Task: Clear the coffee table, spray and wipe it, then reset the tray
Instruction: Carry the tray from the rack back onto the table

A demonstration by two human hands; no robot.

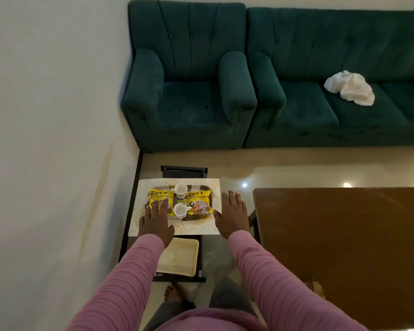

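Palms down, fingers straight, empty: left hand (155, 222) over yellow packet (158, 196), right hand (232, 216) beside tray (202, 187).

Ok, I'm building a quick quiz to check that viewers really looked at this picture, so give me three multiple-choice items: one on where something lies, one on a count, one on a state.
1. Where does the white cloth lie?
A on the coffee table; B on the floor; C on the sofa.

2. How many white cups stand on the tray?
A one; B two; C three.

3. How are the left hand and the right hand held?
A fingers straight, holding nothing; B both in fists; C each curled round a cup.

Answers:
1 C: the white cloth sits crumpled on the seat.
2 B: a far one and a near one stand between the yellow packets.
3 A: both show their backs with the fingers stretched out.
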